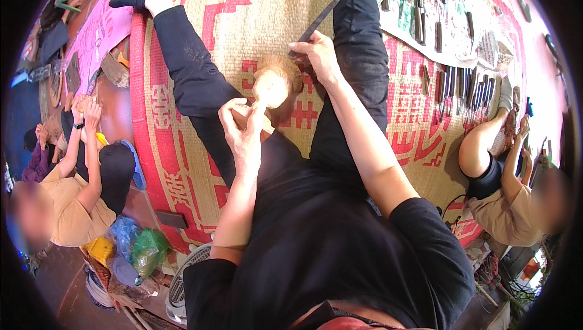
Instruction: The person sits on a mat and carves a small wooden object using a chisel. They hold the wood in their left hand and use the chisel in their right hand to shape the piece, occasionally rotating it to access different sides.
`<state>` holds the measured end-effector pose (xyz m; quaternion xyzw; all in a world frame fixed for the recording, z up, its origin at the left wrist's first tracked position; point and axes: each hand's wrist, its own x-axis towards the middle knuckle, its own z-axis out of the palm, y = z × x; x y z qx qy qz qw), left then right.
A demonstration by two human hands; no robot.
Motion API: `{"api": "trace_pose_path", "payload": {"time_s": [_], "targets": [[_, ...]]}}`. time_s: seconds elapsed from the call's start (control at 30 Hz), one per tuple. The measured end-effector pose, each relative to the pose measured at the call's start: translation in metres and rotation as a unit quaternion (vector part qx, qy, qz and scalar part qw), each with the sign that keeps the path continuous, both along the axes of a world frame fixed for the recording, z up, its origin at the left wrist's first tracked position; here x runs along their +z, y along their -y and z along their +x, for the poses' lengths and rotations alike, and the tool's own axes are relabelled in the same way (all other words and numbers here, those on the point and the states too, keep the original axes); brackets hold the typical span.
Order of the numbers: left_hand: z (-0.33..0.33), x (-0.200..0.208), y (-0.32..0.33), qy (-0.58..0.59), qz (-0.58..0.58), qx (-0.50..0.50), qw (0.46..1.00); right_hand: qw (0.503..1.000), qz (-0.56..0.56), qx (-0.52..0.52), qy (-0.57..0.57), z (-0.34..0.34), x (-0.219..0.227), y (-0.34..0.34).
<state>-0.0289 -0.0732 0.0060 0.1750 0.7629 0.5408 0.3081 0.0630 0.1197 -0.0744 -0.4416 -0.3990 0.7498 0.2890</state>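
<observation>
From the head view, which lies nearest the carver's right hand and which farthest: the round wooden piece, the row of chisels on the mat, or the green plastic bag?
Measured from the right hand:
1. Round wooden piece, just left of it, between the legs.
2. Row of chisels, out to the right on the woven mat.
3. Green plastic bag, far off at lower left, beyond the mat's edge.
</observation>
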Motion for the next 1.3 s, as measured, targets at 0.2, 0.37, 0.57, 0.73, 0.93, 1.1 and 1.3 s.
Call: {"api": "trace_pose_path", "payload": {"time_s": [0.2, 0.37, 0.57, 0.73, 0.93, 1.1, 1.3], "targets": [[0.003, 0.007, -0.001, 0.004, -0.003, -0.012, 1.000, 0.999, 0.013, 0.028, -0.016, -0.002, 0.002, 0.014], [0.004, 0.009, -0.005, -0.009, -0.002, -0.030, 1.000, 1.000, 0.022, -0.008, 0.013, -0.004, -0.005, 0.008], [-0.001, 0.004, 0.003, 0.027, 0.041, -0.057, 0.997, 1.000, 0.000, -0.007, -0.018, 0.001, -0.004, -0.002], [-0.011, 0.025, 0.006, -0.131, -0.077, -0.126, 0.980, 0.999, 0.006, 0.037, -0.034, -0.004, 0.007, 0.011], [-0.012, 0.015, 0.006, -0.063, -0.048, -0.158, 0.984, 0.999, 0.021, 0.016, 0.020, -0.002, 0.000, -0.004], [-0.004, 0.000, 0.006, -0.138, 0.015, -0.151, 0.979, 0.995, 0.005, 0.100, -0.026, -0.003, 0.014, 0.011], [-0.001, 0.002, 0.000, -0.137, 0.022, -0.134, 0.981, 1.000, -0.014, 0.007, 0.009, -0.003, -0.011, -0.005]]}}
